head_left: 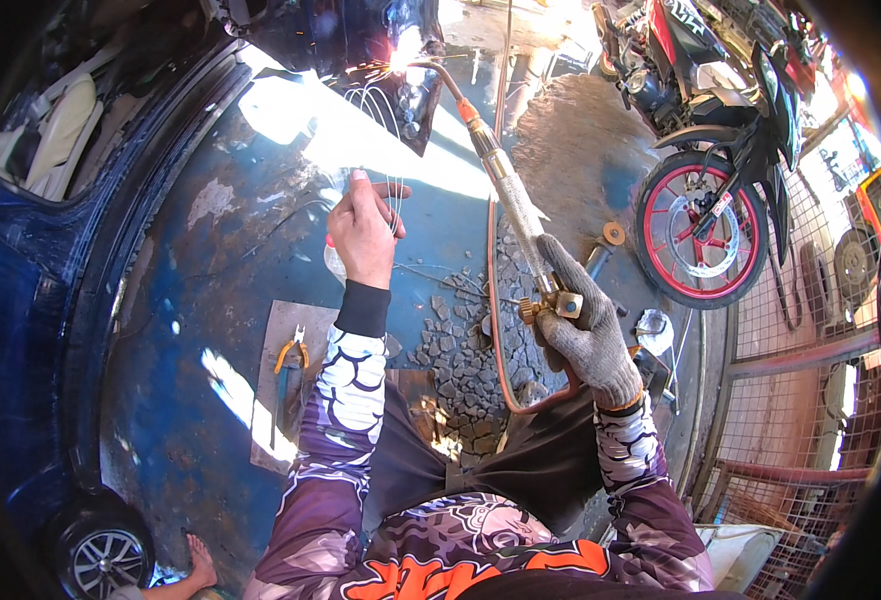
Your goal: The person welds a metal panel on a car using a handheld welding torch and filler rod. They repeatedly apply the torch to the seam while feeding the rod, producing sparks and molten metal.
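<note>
My left hand (365, 228), bare, pinches a coil of thin filler wire (397, 130), its loops arching up toward the flame. In the grey-gloved right hand (598, 340) is a gas welding torch (509, 185), gripped around its brass valves. The torch's bent tip meets the lower edge of a dark blue car panel (331, 40), where a bright flame and orange sparks show. Glare hides the exact spot where wire, tip and metal come together. A reddish hose (501, 345) runs from the torch handle.
Broken grey chunks (466, 365) litter the floor below my hands. Pliers (293, 352) lie on a flat board (273, 385) at left. A motorcycle (706, 215) and wire-mesh fence (801, 420) stand right, an angle grinder (606, 247) nearby. Another person's bare foot (202, 565) shows lower left.
</note>
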Demonstrator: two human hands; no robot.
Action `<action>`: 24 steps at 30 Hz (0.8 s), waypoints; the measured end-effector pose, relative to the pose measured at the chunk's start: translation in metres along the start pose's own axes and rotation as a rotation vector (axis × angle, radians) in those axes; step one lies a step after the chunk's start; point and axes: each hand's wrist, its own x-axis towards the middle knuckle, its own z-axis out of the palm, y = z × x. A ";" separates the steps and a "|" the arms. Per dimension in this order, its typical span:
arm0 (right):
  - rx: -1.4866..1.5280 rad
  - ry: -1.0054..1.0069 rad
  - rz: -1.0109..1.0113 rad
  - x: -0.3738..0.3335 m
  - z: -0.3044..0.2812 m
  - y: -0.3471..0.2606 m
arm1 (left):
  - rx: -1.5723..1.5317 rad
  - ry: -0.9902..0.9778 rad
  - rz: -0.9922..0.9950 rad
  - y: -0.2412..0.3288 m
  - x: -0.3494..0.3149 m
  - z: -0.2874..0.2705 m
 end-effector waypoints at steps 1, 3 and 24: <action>0.010 -0.005 -0.001 0.000 0.000 0.000 | 0.001 0.000 0.001 0.001 0.000 0.000; -0.002 -0.012 -0.016 0.001 -0.001 0.001 | 0.018 0.004 -0.006 0.002 -0.001 0.001; 0.023 -0.004 0.027 0.000 0.001 -0.004 | 0.007 0.017 -0.022 0.005 -0.002 0.000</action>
